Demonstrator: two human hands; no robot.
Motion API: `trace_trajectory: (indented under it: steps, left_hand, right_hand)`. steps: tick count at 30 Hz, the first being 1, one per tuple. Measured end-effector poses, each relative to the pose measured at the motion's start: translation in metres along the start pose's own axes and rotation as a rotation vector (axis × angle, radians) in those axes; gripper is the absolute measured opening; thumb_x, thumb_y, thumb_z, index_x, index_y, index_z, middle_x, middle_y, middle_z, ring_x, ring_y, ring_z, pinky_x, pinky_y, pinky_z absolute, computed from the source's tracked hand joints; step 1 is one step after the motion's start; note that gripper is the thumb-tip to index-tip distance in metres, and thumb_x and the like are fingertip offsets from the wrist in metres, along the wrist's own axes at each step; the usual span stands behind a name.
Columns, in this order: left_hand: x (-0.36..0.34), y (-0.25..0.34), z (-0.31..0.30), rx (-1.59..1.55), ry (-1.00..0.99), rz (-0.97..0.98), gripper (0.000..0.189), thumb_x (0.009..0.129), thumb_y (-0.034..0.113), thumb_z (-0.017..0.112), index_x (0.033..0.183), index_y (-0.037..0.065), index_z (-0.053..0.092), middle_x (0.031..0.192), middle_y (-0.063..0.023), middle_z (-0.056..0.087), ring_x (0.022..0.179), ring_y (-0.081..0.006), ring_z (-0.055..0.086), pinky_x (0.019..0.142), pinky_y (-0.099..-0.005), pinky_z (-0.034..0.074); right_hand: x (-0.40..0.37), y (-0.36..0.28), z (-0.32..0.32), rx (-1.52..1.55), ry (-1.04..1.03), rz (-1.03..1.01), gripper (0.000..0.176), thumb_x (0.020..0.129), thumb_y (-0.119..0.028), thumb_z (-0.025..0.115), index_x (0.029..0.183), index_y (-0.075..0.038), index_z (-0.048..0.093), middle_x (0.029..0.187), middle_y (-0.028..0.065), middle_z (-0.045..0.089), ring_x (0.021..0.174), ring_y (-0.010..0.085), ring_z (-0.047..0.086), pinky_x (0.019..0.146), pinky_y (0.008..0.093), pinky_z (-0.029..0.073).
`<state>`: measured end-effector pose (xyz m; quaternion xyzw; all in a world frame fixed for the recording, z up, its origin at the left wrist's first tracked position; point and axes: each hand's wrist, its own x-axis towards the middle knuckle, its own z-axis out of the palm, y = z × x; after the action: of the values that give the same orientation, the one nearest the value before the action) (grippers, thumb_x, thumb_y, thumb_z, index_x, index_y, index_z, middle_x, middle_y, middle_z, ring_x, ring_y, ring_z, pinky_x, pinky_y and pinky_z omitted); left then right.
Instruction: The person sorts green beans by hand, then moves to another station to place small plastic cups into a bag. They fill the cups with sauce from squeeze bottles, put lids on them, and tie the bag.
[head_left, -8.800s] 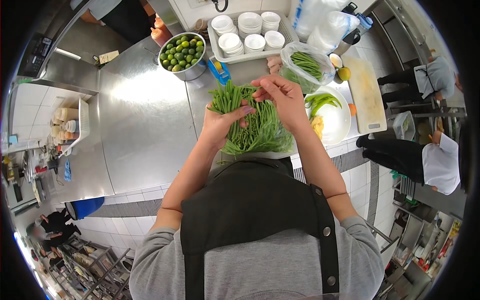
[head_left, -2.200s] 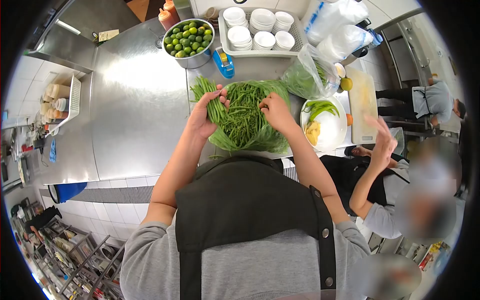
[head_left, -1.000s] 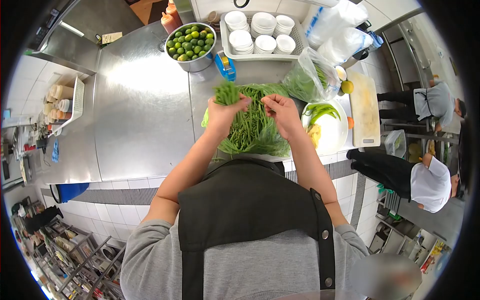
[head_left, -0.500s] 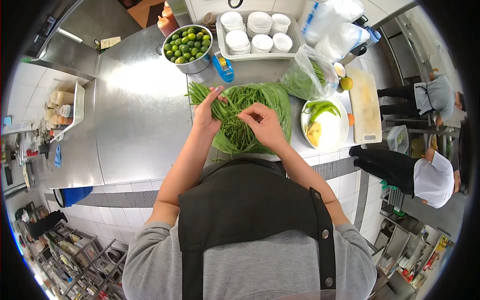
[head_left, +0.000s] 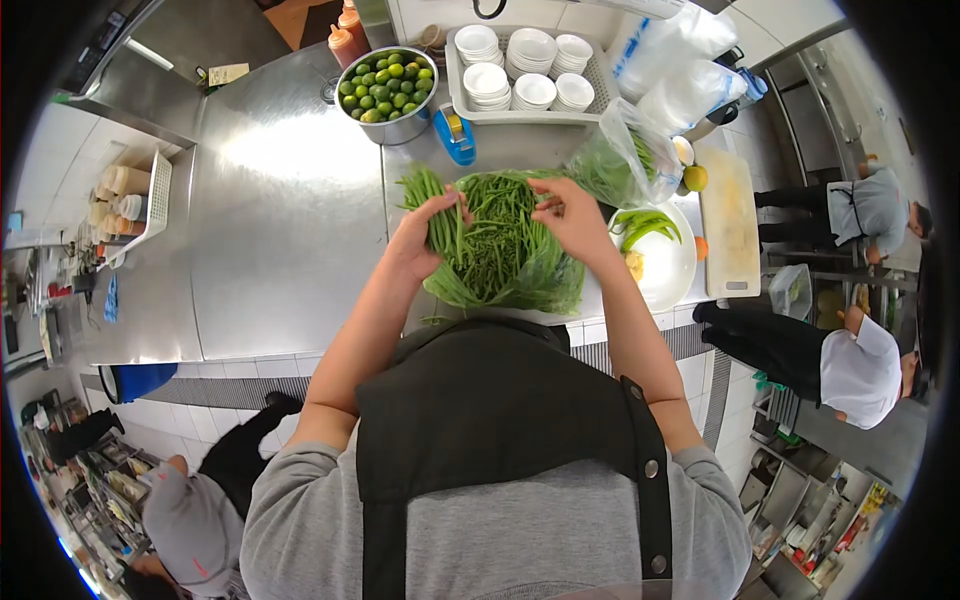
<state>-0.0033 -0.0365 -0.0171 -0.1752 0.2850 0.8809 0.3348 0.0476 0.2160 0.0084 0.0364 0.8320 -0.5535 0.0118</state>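
Note:
A bundle of long green beans is gripped in my left hand, thumb across its front. Beneath and beside it lies a clear plastic bag spread wide, full of loose green beans. Over the bag's right upper edge hovers my right hand, fingers bent and apart, with nothing visible in them. Right of that hand, a tied-looking clear bag of greens rests near a white plate with long green peppers on it.
At the back stand a metal pot of limes, a blue tape dispenser and a white basket of stacked small bowls. A cutting board lies right. A person is behind on the left; two others are at right.
My right hand has moved up and right, away from the bundle, and its fingers have spread. My left hand still holds the beans. A person has come into view at lower left.

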Motion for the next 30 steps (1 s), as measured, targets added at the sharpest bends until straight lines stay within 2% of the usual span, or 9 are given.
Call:
trace_trajectory:
  steps: [3,4,10,13,17,19,25,28,30]
  left_hand:
    - [-0.014,-0.010,-0.010,0.060,-0.108,-0.144,0.022,0.091,0.009,0.068,0.111,0.006,0.058,0.098,-0.0077,0.066,0.081,-0.0196,0.067,0.084,-0.0367,0.060]
    - [-0.021,-0.015,-0.013,0.080,-0.097,-0.216,0.028,0.090,0.008,0.069,0.116,0.006,0.057,0.097,-0.0070,0.066,0.080,-0.0190,0.067,0.082,-0.0377,0.060]
    - [-0.038,-0.031,-0.015,0.217,-0.191,-0.240,0.035,0.085,0.007,0.075,0.117,0.007,0.058,0.092,-0.0050,0.065,0.078,-0.0165,0.065,0.078,-0.0367,0.058]
    - [-0.033,-0.029,-0.009,0.265,-0.218,-0.190,0.035,0.085,0.005,0.075,0.116,0.005,0.060,0.091,-0.0051,0.065,0.077,-0.0162,0.065,0.075,-0.0359,0.058]
    - [-0.025,-0.018,0.025,0.401,-0.096,-0.052,0.033,0.085,0.002,0.075,0.114,0.002,0.062,0.091,-0.0071,0.067,0.075,-0.0165,0.065,0.070,-0.0330,0.057]
    - [-0.015,-0.021,0.034,0.392,-0.094,0.031,0.031,0.084,-0.001,0.075,0.113,-0.001,0.063,0.099,-0.0131,0.070,0.076,-0.0174,0.066,0.068,-0.0310,0.056]
    - [0.000,-0.032,0.058,0.432,-0.178,0.296,0.030,0.082,-0.004,0.076,0.110,-0.003,0.064,0.099,-0.0152,0.072,0.078,-0.0179,0.067,0.068,-0.0309,0.055]
    - [-0.005,-0.025,0.062,0.477,-0.163,0.331,0.027,0.081,-0.004,0.077,0.105,-0.004,0.066,0.095,-0.0132,0.073,0.077,-0.0169,0.067,0.068,-0.0296,0.054]
    - [-0.005,-0.021,0.056,0.609,-0.166,0.376,0.024,0.081,-0.003,0.078,0.103,-0.003,0.068,0.092,-0.0122,0.073,0.075,-0.0165,0.067,0.067,-0.0291,0.054]
  right_hand:
    - [-0.005,0.026,0.010,-0.490,-0.087,-0.029,0.023,0.077,-0.003,0.076,0.099,0.000,0.069,0.109,0.0169,0.057,0.098,0.0327,0.061,0.085,0.0394,0.051]
    - [-0.007,0.026,0.013,-0.506,-0.107,-0.001,0.020,0.077,-0.007,0.077,0.092,0.003,0.068,0.103,0.0190,0.056,0.099,0.0379,0.057,0.091,0.0429,0.047]
    - [-0.014,0.026,0.035,-0.889,0.015,-0.171,0.019,0.073,-0.010,0.078,0.070,0.002,0.064,0.104,0.0188,0.055,0.097,0.0353,0.057,0.086,0.0420,0.048]
    - [-0.009,0.028,0.029,-0.651,0.032,-0.071,0.020,0.070,-0.010,0.079,0.073,0.002,0.063,0.096,0.0163,0.055,0.090,0.0333,0.060,0.079,0.0409,0.050]
    - [-0.010,0.001,0.010,-0.295,0.144,0.015,0.015,0.077,-0.009,0.075,0.079,0.002,0.066,0.086,0.0122,0.061,0.076,0.0234,0.061,0.071,0.0339,0.049]
    - [-0.012,-0.007,0.004,-0.050,0.133,-0.001,0.016,0.082,-0.012,0.076,0.083,0.001,0.067,0.083,0.0081,0.064,0.072,0.0158,0.060,0.068,0.0300,0.048]
    - [-0.021,-0.022,0.013,0.328,-0.036,0.041,0.012,0.089,-0.014,0.074,0.092,-0.004,0.070,0.085,0.0022,0.068,0.077,0.0080,0.060,0.068,0.0251,0.046]
    - [-0.022,-0.029,0.006,0.071,-0.050,0.069,0.013,0.089,-0.014,0.074,0.095,-0.004,0.070,0.086,0.0013,0.069,0.078,0.0081,0.062,0.069,0.0243,0.046]
    - [-0.022,-0.041,0.008,0.180,-0.026,0.058,0.014,0.089,-0.015,0.075,0.095,-0.003,0.070,0.085,0.0014,0.069,0.078,0.0082,0.062,0.069,0.0245,0.046]
